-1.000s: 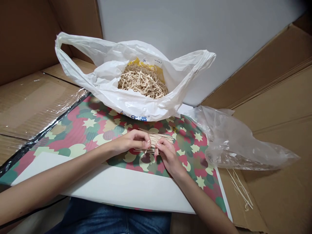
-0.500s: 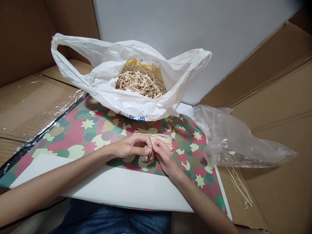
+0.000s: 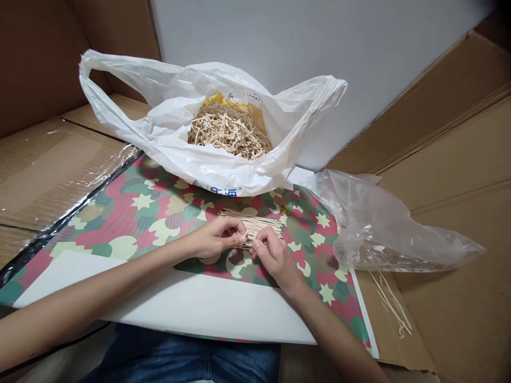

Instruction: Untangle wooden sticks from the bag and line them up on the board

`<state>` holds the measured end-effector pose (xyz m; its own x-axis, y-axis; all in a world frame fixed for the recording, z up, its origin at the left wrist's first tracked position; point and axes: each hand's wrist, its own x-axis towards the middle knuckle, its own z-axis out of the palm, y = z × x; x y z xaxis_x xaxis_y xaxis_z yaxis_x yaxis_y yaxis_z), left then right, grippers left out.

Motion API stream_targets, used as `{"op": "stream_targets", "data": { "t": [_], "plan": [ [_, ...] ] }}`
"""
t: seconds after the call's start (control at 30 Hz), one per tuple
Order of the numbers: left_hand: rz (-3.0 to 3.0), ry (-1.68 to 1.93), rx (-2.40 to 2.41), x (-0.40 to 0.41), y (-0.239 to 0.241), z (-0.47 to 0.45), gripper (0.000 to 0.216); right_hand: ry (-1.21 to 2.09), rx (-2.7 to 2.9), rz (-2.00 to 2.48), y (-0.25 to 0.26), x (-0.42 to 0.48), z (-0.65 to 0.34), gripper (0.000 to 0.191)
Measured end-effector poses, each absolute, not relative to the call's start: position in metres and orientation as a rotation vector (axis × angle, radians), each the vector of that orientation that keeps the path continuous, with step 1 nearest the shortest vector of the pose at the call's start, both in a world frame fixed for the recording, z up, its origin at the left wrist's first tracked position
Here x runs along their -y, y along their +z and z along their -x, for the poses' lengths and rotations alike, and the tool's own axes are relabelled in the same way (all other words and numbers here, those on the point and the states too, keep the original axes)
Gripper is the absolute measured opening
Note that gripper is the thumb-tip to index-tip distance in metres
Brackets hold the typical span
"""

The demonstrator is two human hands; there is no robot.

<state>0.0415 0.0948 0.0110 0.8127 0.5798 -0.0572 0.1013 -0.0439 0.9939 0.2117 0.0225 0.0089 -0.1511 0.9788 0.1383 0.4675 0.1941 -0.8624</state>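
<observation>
My left hand [image 3: 223, 234] is closed in a pinch on a thin pale strand, whose light tip shows at the thumb. Close beside it on the right, my right hand [image 3: 273, 252] pinches what looks like the other part of that strand; its exact shape is too small to make out. Just behind my fingers, a flat row of straight pale sticks [image 3: 263, 221] lies on the patterned board [image 3: 159, 210], partly covered by both hands. Beyond it stands an open white plastic bag [image 3: 179, 154] holding a heap of short, knotted-looking pale pieces [image 3: 229, 127].
A clear plastic bag [image 3: 383, 229] lies crumpled over the board's right edge. Several loose strands [image 3: 393, 306] rest on cardboard at the lower right. Cardboard panels [image 3: 451, 229] flank both sides, and a pale wall [image 3: 303, 48] rises behind the white bag.
My hands have moved slightly apart, with a small gap now between the fingertips. The small pale loop seen at my left thumb no longer shows.
</observation>
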Motion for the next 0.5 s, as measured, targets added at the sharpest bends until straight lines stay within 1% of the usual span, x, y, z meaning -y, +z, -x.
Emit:
{"op": "stream_targets", "data": {
  "t": [0.1,0.2,0.33,0.5],
  "plan": [
    [-1.849,0.279,-0.62,-0.095,0.014,-0.038,0.023,0.397,2.169,1.278,0.01,-0.024,-0.215,0.014],
    [-2.107,0.209,-0.639,-0.094,0.019,-0.035,0.02,0.172,2.402,1.222,0.007,-0.025,-0.212,0.018],
    [-2.282,0.157,-0.644,-0.095,0.022,-0.034,0.019,0.099,2.557,1.296,0.004,-0.024,-0.209,0.017],
    [-2.264,0.148,-0.612,-0.095,0.024,-0.032,0.016,0.163,2.609,1.389,0.006,-0.024,-0.209,0.017]
  ]
}}
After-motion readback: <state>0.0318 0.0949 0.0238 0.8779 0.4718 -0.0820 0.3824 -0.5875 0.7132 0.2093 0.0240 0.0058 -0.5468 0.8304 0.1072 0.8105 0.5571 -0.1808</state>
